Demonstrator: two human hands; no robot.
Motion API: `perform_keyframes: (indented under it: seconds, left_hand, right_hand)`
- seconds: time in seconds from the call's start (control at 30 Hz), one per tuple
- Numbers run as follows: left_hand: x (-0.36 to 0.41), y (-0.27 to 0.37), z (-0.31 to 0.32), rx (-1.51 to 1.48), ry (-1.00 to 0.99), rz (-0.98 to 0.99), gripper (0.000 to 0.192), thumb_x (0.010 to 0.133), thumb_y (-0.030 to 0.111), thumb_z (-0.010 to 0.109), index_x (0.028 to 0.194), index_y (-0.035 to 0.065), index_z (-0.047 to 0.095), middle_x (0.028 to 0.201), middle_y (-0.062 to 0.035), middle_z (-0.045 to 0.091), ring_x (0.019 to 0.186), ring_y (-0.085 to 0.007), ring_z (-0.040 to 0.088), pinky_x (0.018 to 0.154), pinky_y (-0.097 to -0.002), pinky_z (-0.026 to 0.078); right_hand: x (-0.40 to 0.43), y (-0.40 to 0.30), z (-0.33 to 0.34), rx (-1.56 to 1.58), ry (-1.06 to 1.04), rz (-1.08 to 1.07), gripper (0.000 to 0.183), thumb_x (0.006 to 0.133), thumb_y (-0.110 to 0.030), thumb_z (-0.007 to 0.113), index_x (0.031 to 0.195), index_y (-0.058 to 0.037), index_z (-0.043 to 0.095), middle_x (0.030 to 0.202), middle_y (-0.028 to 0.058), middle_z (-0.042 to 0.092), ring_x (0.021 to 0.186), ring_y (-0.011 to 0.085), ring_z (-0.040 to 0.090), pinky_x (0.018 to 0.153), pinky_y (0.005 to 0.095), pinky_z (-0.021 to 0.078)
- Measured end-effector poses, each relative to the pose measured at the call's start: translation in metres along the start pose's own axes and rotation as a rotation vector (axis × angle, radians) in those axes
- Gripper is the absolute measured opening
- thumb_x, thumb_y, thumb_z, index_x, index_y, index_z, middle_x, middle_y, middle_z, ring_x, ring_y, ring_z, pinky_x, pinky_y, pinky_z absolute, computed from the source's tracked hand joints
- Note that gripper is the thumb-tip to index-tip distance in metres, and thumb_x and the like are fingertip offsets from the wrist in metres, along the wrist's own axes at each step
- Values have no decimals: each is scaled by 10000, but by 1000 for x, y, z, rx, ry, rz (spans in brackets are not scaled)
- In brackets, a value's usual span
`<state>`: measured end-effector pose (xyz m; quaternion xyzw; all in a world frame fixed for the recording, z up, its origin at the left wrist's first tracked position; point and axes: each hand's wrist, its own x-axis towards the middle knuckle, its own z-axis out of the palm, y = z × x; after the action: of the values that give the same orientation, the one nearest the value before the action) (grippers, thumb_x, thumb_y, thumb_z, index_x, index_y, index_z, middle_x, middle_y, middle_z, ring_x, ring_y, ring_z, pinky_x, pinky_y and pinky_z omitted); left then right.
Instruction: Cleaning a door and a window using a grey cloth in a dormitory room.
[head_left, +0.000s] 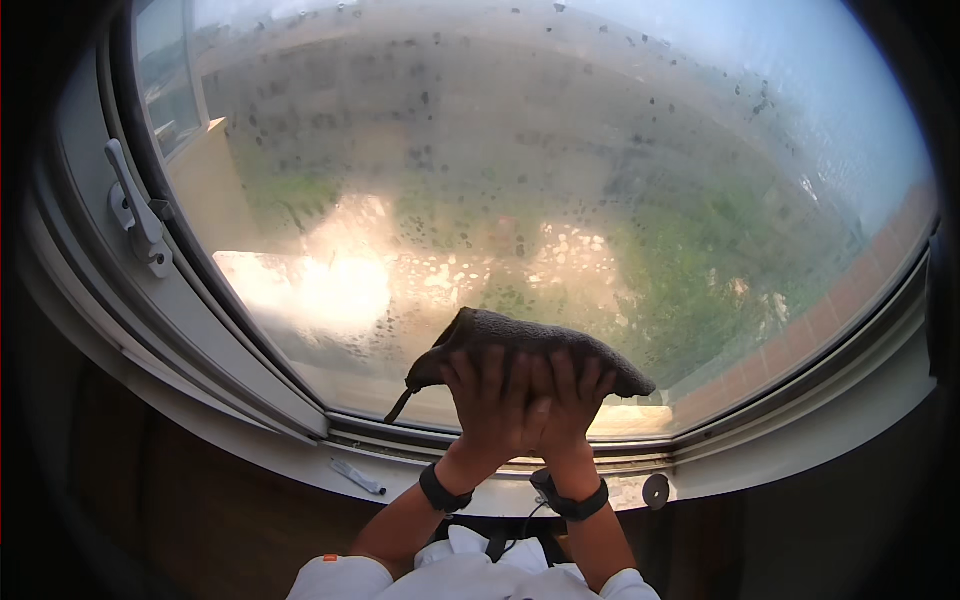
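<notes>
A folded dark grey towelling cloth (532, 330) lies against the lower part of a window pane (480, 150), with a thin loop hanging from its left end. My left hand (487, 405) presses on the cloth's left half, fingers pointing up the glass. Close beside it, my right hand (566, 401) presses on the right half, and the thumbs meet or overlap. Fogging and dark spots mark the glass above the cloth. Black bands circle both wrists.
To the left, a white handle (136, 206) sticks out from the window frame (202, 322). On the sill (285, 457) lie a small tube (358, 477) and, at the right, a dark round disc with a central hole (656, 491). A thin cable hangs near my right wrist.
</notes>
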<state>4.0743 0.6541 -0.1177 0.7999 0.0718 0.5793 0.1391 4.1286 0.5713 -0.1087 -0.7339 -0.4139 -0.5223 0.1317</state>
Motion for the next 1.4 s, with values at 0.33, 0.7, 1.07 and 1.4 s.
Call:
perform_keyframes:
  seconds: [0.33, 0.7, 1.07, 1.4]
  left_hand:
    - [131, -25, -80, -85, 33, 73, 539, 911, 404, 353, 1352, 97, 392, 1427, -152, 298, 1324, -395, 205, 1063, -504, 100]
    - [80, -18, -56, -8, -75, 227, 578, 883, 425, 399, 1315, 42, 424, 1429, -216, 256, 1313, -433, 183, 1042, -530, 87]
    - [-33, -87, -70, -236, 77, -466, 608, 953, 363, 163, 1397, -53, 180, 1456, -290, 26, 1330, -498, -42, 1064, -566, 28]
    - [97, -96, -108, -139, 113, -63, 515, 859, 287, 424, 1334, 88, 406, 1435, -158, 272, 1323, -395, 208, 1061, -504, 143]
  right_hand:
    - [145, -42, -22, 53, 116, 190, 498, 888, -414, 390, 1342, -210, 417, 1428, 28, 332, 1274, 345, 301, 1029, 478, 190]
    - [91, -27, -22, 186, 100, 237, 501, 857, -365, 460, 1288, -110, 470, 1373, 112, 388, 1310, 416, 220, 1061, 536, 91]
    - [59, -124, 5, 172, -355, -229, 427, 829, -260, 459, 1248, -302, 534, 1345, -144, 443, 1216, 101, 392, 1052, 334, 134]
    - [159, -107, -4, 172, 33, -59, 479, 908, -341, 350, 1325, -122, 438, 1429, 87, 337, 1305, 424, 246, 1000, 593, 154]
